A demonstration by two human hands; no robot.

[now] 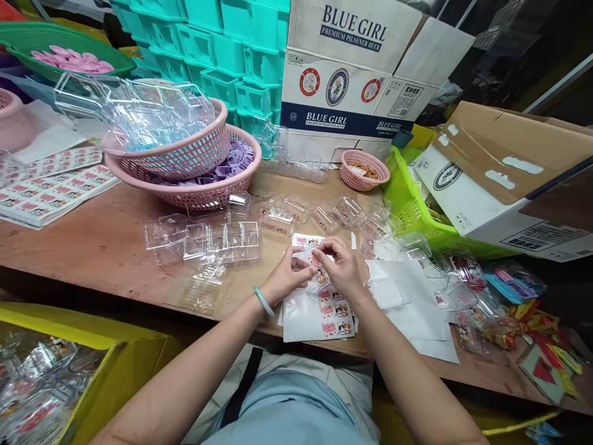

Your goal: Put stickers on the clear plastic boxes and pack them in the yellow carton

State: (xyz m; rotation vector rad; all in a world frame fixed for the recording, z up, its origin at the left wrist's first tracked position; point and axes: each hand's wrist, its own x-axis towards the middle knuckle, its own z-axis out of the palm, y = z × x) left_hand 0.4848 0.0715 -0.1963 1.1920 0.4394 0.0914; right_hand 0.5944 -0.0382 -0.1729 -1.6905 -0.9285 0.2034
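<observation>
Over a stack of sticker sheets (pixel 301 318) with printed cartoon animals and pink lettering, both hands meet at a small clear plastic box (pixel 319 283). My left hand (pixel 290 272), with a pale green bangle on its wrist, is closed with thumb and forefinger at the box's left side. Opposite it, my right hand (pixel 341 266) is closed in a pinch at the box's upper edge. The see-through plastic blends with the stickers below, so its outline is partly lost. Several clear boxes with stickers (pixel 349 211) lie in an arc beyond the hands.
Clear plastic boxes (pixel 222 241) lie to the left. Stacked pink baskets (pixel 185 196) stand behind them; a small pink basket (pixel 365 179) sits further right. A lime-green crate (pixel 417 213) and cartons border the right. White backing paper (pixel 428 340) lies beside my right forearm.
</observation>
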